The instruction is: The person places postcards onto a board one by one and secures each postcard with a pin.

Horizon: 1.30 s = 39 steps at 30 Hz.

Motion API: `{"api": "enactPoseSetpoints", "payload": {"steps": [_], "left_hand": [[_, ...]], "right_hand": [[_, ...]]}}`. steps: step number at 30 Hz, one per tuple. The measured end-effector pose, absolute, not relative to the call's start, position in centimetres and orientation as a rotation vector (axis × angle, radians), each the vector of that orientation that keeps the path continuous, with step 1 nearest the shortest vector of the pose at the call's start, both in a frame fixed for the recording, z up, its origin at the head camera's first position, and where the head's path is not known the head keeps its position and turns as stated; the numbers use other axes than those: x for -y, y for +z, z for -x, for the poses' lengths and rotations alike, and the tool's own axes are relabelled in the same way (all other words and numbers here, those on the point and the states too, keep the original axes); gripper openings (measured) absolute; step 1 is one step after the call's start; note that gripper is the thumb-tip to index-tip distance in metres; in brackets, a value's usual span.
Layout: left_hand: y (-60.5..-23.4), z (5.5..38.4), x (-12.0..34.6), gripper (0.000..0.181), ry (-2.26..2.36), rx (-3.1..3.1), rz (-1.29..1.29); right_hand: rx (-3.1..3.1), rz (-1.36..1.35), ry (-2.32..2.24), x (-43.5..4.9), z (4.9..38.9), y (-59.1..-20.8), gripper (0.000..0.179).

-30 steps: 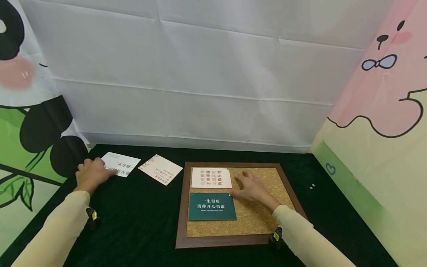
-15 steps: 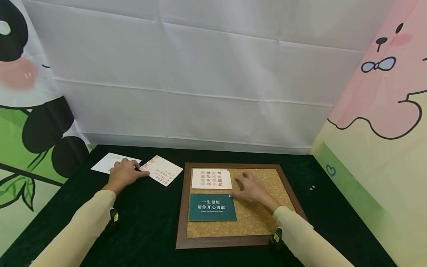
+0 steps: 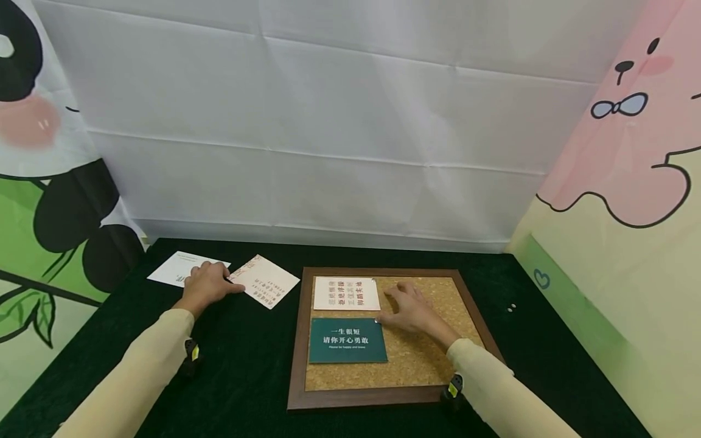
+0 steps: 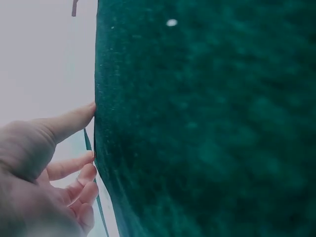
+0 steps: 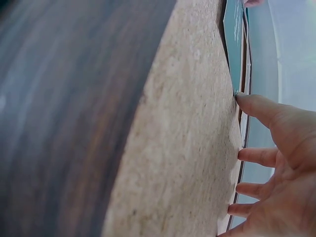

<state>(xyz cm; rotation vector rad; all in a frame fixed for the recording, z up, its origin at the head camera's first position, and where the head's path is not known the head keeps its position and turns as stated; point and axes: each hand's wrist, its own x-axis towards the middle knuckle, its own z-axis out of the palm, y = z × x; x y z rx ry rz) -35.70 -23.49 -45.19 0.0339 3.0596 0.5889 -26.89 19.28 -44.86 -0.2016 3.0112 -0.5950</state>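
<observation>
The left hand [image 3: 205,286] lies over the right end of a white rectangular card with dark print [image 3: 174,269], near the back-left corner of a worktop covered in dark green cloth [image 3: 235,377]. Its thumb reaches the left corner of a cream rectangular card with reddish floral print [image 3: 266,281], just beside it toward the worktop's back edge. Thumb and forefinger stand apart and the other fingers curve loosely; I see nothing pinched.

The right hand [image 3: 411,310] spreads its fingers over a brown-framed corkboard [image 3: 356,378], gripping nothing. Its thumb touches the upper right corner of a dark teal rectangular card with white lettering [image 3: 348,350]. A white rectangular card with red and grey characters [image 3: 346,294] lies above, by the board's back-left corner.

A sideways drag of the right thumb could skew the teal card; a careless left-hand push could slide the cream card over its white neighbour.

The right wrist view shows fingertips meeting the cork, which the head view hides. The left wrist view adds a white speck [image 4: 171,22] on the cloth but shows no card clearly. Only the head view shows two tiny pale objects [image 3: 512,307] near the worktop's right edge.
</observation>
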Motion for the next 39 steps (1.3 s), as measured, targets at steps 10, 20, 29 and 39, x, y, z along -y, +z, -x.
{"api": "enactPoseSetpoints", "payload": {"steps": [10, 20, 29, 39], "left_hand": [[-44.4, 36.2, 22.9, 0.060, 0.568, -3.027, -0.035], [-45.3, 34.5, 20.2, 0.086, 0.448, -3.155, 0.041], [-45.4, 35.7, 20.4, 0.076, 0.490, -3.104, 0.023], [-45.4, 35.6, 21.1, 0.069, 0.495, -3.081, -0.050]], "right_hand": [[-3.013, 0.205, -0.591, -19.4, 26.9, -45.0, 0.067], [-3.014, 0.200, -0.585, -19.5, 27.0, -45.0, 0.067], [-3.011, 0.211, -0.598, -19.4, 27.1, -45.0, 0.067], [-3.007, 0.210, -0.593, -19.4, 27.0, -45.0, 0.067]]}}
